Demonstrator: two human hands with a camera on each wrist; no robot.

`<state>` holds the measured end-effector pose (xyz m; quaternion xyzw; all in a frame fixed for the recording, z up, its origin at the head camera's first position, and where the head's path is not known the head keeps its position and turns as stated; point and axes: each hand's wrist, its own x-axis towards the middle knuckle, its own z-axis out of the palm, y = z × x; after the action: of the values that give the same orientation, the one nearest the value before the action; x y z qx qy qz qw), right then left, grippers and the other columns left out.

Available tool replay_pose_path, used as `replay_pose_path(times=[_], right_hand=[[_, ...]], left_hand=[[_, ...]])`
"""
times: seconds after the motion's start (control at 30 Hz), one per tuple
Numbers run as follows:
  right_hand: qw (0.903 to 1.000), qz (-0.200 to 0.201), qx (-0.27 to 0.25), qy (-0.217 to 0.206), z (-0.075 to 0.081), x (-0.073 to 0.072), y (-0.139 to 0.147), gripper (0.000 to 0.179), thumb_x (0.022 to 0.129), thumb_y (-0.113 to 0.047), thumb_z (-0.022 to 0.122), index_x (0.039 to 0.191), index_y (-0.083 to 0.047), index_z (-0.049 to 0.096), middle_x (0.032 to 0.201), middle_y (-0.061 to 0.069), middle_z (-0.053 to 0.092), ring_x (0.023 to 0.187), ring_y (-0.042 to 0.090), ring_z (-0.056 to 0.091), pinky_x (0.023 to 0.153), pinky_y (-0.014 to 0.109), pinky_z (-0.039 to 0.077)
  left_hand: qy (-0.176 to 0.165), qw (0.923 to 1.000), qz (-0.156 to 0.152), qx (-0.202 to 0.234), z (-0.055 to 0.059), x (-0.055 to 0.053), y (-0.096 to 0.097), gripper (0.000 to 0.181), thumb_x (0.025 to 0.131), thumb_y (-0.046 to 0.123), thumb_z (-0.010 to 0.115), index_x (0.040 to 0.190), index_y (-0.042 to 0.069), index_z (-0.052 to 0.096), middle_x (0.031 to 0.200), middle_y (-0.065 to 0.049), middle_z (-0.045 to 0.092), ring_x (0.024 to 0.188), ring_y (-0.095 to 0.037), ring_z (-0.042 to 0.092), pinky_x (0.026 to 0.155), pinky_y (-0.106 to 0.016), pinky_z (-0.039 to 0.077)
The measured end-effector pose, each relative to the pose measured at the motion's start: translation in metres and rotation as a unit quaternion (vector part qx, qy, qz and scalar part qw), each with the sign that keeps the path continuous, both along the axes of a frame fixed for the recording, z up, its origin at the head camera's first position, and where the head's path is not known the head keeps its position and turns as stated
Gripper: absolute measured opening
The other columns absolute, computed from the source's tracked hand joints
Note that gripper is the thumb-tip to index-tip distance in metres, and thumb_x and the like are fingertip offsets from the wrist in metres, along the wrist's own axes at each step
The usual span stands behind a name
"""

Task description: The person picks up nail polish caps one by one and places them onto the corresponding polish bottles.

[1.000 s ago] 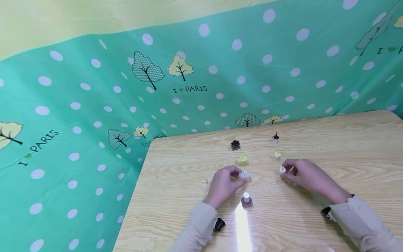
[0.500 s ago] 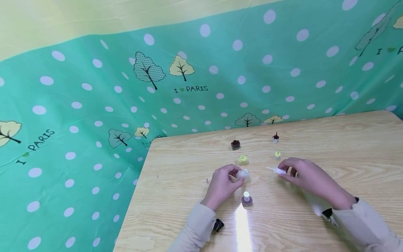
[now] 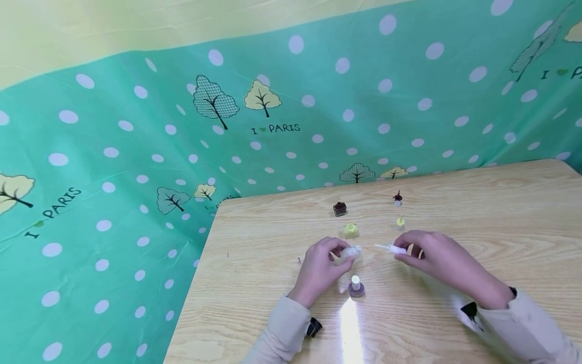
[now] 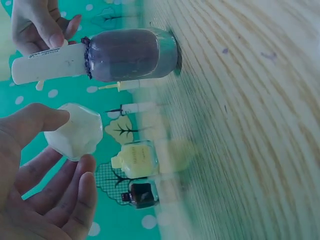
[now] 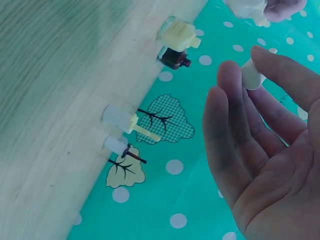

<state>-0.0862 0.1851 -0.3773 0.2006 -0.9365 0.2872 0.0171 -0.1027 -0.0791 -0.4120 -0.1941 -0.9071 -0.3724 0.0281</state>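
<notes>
My left hand (image 3: 318, 268) pinches a small uncapped nail polish bottle (image 3: 349, 253) with white contents, between thumb and fingers. It is tilted, its neck turned to the right. My right hand (image 3: 438, 258) pinches the white nail polish cap (image 3: 398, 249), its brush pointing left at the bottle, a short gap apart. In the right wrist view the cap (image 5: 252, 76) is partly hidden by fingers. Close to my left hand, a capped purple nail polish bottle (image 3: 356, 289) stands upright on the table; it looms large in the left wrist view.
Farther back stand uncapped yellow (image 3: 351, 231) and dark brown (image 3: 339, 209) nail polish bottles. To their right, a yellow-brush cap (image 3: 400, 223) and a dark-brush cap (image 3: 397, 199) stand brush up. A green patterned curtain (image 3: 291, 111) hangs behind the wooden table (image 3: 254, 303).
The cap's brush has swung round to point left, and my right hand has shifted slightly left with it. My left hand has tilted the white bottle's neck to the right.
</notes>
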Motion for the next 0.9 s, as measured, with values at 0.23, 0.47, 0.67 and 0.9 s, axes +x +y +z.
replay_pose_path(times=[0.23, 0.47, 0.67, 0.9], right_hand=[[0.9996, 0.017, -0.002, 0.021, 0.002, 0.002, -0.005, 0.012, 0.087, -0.020, 0.076, 0.099, -0.018, 0.075, 0.085, -0.014, 0.068, 0.068, -0.003, 0.054, 0.056, 0.020, 0.048], [0.9992, 0.029, -0.003, 0.026, 0.001, 0.000, -0.009, 0.011, 0.086, -0.021, 0.077, 0.097, -0.020, 0.075, 0.085, -0.016, 0.067, 0.067, -0.005, 0.052, 0.056, 0.020, 0.046], [0.9993, 0.032, 0.001, 0.018, 0.000, 0.000, -0.010, 0.012, 0.087, -0.022, 0.077, 0.098, -0.019, 0.075, 0.084, -0.016, 0.066, 0.067, -0.005, 0.052, 0.055, 0.019, 0.046], [0.9992, 0.030, 0.016, 0.019, -0.001, -0.001, -0.013, 0.011, 0.087, -0.023, 0.077, 0.097, -0.019, 0.074, 0.082, -0.016, 0.064, 0.066, -0.004, 0.050, 0.054, 0.019, 0.044]], left_hand=[[0.030, 0.9992, -0.025, 0.002, 0.002, 0.002, 0.001, 0.021, 0.085, 0.023, 0.079, 0.103, 0.015, 0.074, 0.096, 0.006, 0.069, 0.079, -0.009, 0.061, 0.070, -0.014, 0.050], [0.012, 0.9995, -0.024, -0.015, 0.001, 0.003, 0.003, 0.022, 0.084, 0.023, 0.079, 0.104, 0.016, 0.073, 0.096, 0.009, 0.067, 0.083, -0.011, 0.061, 0.071, -0.013, 0.048], [0.009, 0.9994, -0.028, -0.021, 0.002, 0.004, 0.004, 0.023, 0.084, 0.024, 0.080, 0.104, 0.017, 0.073, 0.098, 0.010, 0.067, 0.083, -0.005, 0.058, 0.071, -0.013, 0.048], [0.019, 0.9989, -0.031, -0.029, 0.002, 0.003, 0.003, 0.023, 0.084, 0.025, 0.080, 0.105, 0.018, 0.073, 0.099, 0.010, 0.068, 0.084, -0.005, 0.059, 0.072, -0.012, 0.048]])
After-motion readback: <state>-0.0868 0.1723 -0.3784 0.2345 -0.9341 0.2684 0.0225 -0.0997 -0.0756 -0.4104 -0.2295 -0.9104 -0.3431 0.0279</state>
